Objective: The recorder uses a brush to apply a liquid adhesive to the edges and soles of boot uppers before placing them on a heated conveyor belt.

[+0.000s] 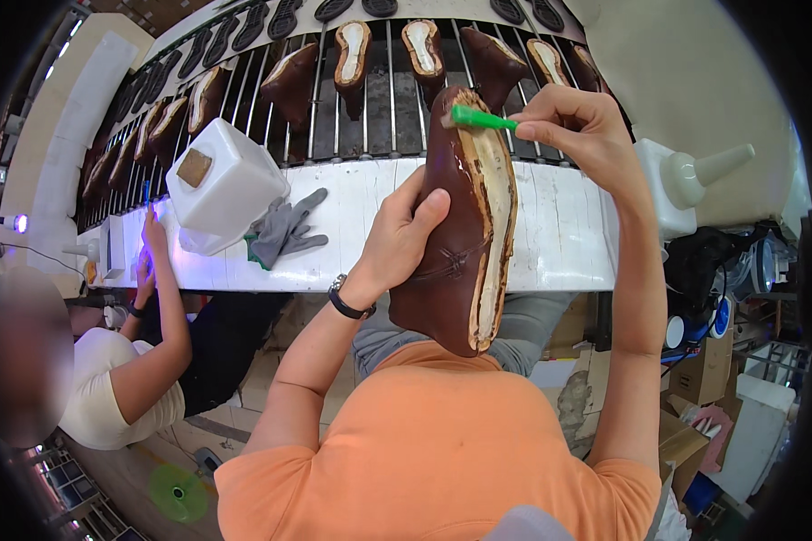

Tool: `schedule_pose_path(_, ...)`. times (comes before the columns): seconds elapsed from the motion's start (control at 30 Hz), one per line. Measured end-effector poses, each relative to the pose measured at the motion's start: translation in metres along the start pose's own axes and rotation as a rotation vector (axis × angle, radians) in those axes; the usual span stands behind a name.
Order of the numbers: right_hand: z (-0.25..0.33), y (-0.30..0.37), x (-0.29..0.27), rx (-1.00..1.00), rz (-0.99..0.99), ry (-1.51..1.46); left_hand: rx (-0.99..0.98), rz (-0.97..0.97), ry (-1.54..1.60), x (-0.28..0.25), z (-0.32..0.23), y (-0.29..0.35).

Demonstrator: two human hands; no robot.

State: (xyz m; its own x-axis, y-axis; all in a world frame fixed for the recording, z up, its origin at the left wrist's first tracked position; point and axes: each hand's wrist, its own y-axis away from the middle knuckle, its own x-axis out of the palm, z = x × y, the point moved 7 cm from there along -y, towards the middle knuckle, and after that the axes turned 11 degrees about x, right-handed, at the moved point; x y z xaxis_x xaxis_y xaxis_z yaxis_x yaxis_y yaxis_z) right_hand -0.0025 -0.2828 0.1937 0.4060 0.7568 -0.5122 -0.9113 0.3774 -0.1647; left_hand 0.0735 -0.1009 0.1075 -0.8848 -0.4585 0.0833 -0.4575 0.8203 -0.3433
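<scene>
A dark brown shoe upper (451, 243) is tilted in front of me, its pale, rough-edged underside turned to the right. My left hand (404, 230) is wrapped round its side, thumb across the brown surface. In my right hand (582, 131) I pinch a small green-handled brush (483, 118), its tip touching the upper near the far end of the underside. The bristles are mostly hidden against the shoe. Left of my left hand, a grey glove (289, 230) lies on the white worktop (352, 239).
A white plastic container (224, 176) stands left on the worktop. Another white bottle with a spout (695, 180) is at the right. Beyond runs a roller rack (379, 126) with several shoe uppers (352, 59) and, farther back, black soles (251, 25). A co-worker (140, 370) sits at the left.
</scene>
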Motion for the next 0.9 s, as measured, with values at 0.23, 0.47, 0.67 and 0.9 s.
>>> schedule_pose_path(0.23,0.004,0.019,0.008,-0.02,0.185,-0.003,-0.036,-0.035,0.106,-0.004,0.004,-0.002)
schedule_pose_path(0.47,0.014,0.051,0.032,-0.126,0.249,-0.01,-0.061,-0.111,0.129,-0.017,0.016,-0.002)
schedule_pose_path(0.67,0.002,0.066,0.044,0.064,0.402,-0.126,-0.049,-0.186,0.095,-0.022,0.023,-0.005)
schedule_pose_path(0.9,-0.044,0.048,0.029,0.273,0.051,-0.078,-0.046,-0.294,0.126,-0.034,0.031,-0.011)
